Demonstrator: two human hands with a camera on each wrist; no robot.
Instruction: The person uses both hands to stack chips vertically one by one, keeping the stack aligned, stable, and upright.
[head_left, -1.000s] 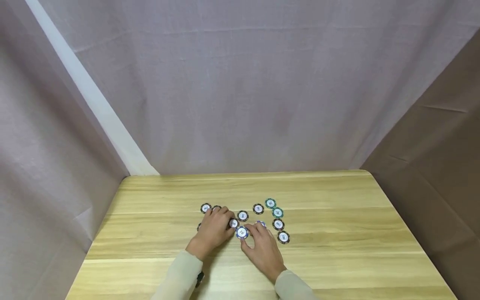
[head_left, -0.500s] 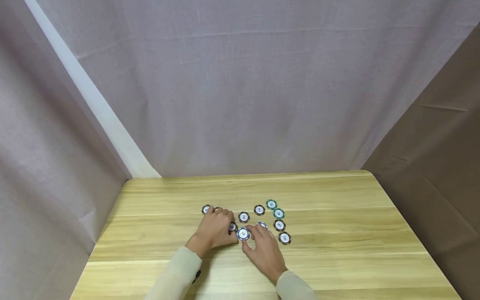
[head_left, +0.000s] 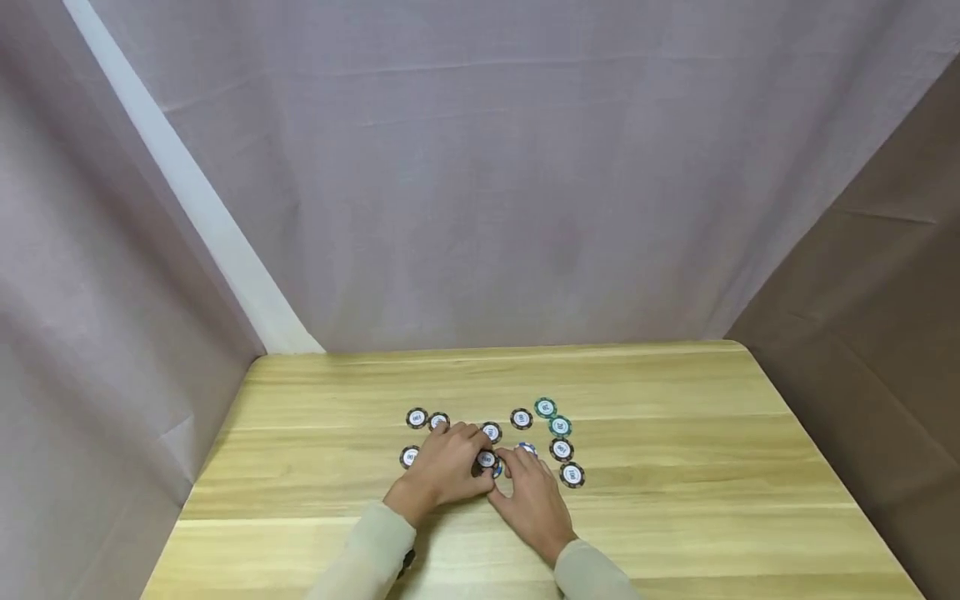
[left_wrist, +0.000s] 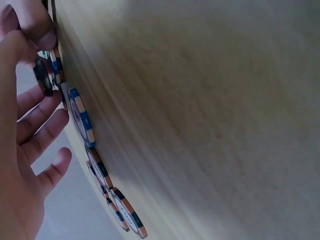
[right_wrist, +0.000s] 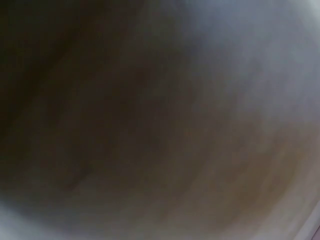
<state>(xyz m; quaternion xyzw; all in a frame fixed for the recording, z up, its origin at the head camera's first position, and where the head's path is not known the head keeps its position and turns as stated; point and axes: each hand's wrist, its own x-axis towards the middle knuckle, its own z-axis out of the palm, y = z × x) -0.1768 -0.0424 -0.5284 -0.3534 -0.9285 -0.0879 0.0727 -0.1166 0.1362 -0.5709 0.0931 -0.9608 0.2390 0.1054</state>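
My left hand (head_left: 446,467) pinches a black poker chip (head_left: 487,459) between thumb and index finger. The same black chip (left_wrist: 43,77) appears tilted in the left wrist view, its other fingers spread. Under and just right of it, a blue poker chip (head_left: 498,471) shows only in part. My right hand (head_left: 532,504) holds that chip's edge between thumb and index finger. A second blue chip (head_left: 527,448) lies partly behind the right fingers. Another blue chip (left_wrist: 81,117) lies flat beside the left fingers. The right wrist view is dark and blurred.
Several black chips lie to the left, one at the far left (head_left: 417,417). More black chips, including the front right one (head_left: 572,475), and two green chips (head_left: 546,407) lie to the right. Curtains stand behind the wooden table (head_left: 675,517).
My left hand has carried the black chip rightward over the blue one, uncovering a black chip on the left. The right hand has barely moved.
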